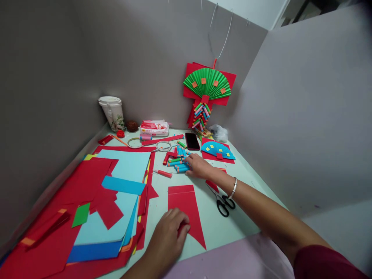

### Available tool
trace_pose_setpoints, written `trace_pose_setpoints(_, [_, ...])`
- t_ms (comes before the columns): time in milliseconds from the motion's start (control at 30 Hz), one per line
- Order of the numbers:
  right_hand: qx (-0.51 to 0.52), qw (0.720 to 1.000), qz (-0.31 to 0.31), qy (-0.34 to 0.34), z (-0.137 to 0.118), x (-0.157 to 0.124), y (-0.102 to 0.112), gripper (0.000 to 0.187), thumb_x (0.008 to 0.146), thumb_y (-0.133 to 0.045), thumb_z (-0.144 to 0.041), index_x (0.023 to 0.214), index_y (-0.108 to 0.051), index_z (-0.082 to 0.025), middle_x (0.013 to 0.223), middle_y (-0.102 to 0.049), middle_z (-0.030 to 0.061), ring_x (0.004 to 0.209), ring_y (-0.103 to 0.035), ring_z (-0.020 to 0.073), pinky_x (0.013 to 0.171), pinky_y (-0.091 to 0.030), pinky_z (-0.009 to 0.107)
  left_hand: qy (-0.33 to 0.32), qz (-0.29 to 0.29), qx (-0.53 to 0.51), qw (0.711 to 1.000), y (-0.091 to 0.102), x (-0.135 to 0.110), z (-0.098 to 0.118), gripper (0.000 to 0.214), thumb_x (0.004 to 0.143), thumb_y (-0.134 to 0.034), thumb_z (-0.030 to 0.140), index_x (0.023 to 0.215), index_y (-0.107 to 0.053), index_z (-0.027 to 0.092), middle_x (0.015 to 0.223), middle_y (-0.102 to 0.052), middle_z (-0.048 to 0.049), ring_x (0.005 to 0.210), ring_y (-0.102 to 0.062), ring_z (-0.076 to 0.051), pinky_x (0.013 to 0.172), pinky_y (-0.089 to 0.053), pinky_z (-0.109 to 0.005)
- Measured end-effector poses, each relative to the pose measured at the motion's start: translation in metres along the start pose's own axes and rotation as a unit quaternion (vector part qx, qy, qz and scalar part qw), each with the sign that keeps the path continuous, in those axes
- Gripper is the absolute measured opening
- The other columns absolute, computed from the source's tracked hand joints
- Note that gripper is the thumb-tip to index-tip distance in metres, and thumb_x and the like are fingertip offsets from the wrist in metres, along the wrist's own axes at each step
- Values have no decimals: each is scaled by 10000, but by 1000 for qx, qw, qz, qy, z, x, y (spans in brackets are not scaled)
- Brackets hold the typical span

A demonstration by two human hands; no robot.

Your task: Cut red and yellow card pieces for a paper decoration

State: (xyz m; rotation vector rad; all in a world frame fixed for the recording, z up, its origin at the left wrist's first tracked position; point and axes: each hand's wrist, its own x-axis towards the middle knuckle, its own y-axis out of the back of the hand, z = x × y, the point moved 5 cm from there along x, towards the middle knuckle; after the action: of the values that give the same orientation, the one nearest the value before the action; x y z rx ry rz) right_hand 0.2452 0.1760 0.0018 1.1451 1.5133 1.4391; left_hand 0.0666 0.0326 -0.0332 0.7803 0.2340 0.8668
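My left hand [170,232] lies at the near end of a red paper piece [183,203] with a slanted lower edge. Its fingers are curled, thumb and index tips close together on the paper; the left lower part is hidden beneath it. My right hand [200,166] reaches over a pile of small rolled paper tubes [178,163], mostly blue with orange ends. Thumb and fingers are apart there, touching the right end of the pile. Below my right forearm lie black-handled scissors [222,208]. A red glue pen [163,173] sits between the pile and the red paper.
Stacked coloured paper [133,155] covers the left side. Behind the pile are tape rolls [164,146], a phone [192,142], a tissue pack [154,128] and a lidded cup [112,113]. A blue paper fan [215,148] lies right; a green fan decoration [209,87] stands against the wall.
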Motion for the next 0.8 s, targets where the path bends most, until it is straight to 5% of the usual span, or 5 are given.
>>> trace_pose_setpoints(167, [-12, 999, 11, -48, 15, 13, -1, 391, 828, -675, -277, 1181, -597, -130, 1121, -572, 145, 1065, -540, 267, 881, -422, 326, 0, 6, -2, 1000, 1, -1, 0, 145, 916, -453, 182, 832, -569, 204, 868, -623, -60, 814, -548, -219, 720, -431, -351])
trace_pose_setpoints(333, [9, 998, -2, -58, 3, 9, 7, 488, 768, -678, -131, 1247, -585, -146, 1183, -559, 170, 1102, -524, 314, 894, -417, 370, 0, 12, -19, 1000, 0, -3, 0, 128, 889, -479, 153, 814, -569, 205, 855, -618, -54, 811, -545, -211, 723, -423, -344])
trace_pose_setpoints(500, [115, 993, -16, -15, -50, 8, 18, 369, 845, -631, -153, 1213, -619, -179, 1259, -570, 140, 1171, -518, 282, 958, -402, 351, -4, 17, -13, 1000, 0, -4, 2, 121, 855, -500, 113, 827, -585, 194, 861, -622, -53, 819, -541, -208, 744, -414, -346])
trace_pose_setpoints(600, [216, 974, -59, 3, -97, 16, 7, 291, 895, -629, -327, 1170, -636, -231, 1099, -672, 46, 986, -626, 188, 824, -464, 255, 1, 19, -9, 1000, 0, -6, 3, 112, 832, -526, 105, 824, -592, 196, 863, -627, -46, 830, -543, -205, 760, -415, -339])
trace_pose_setpoints(800, [328, 933, -110, -97, -152, 39, -28, 409, 809, -701, -388, 1151, -624, -178, 998, -696, 77, 838, -649, 226, 666, -461, 286, 13, 11, 1, 1000, -2, -9, 2, 104, 823, -564, 134, 882, -631, 187, 903, -654, -59, 878, -563, -218, 807, -433, -351])
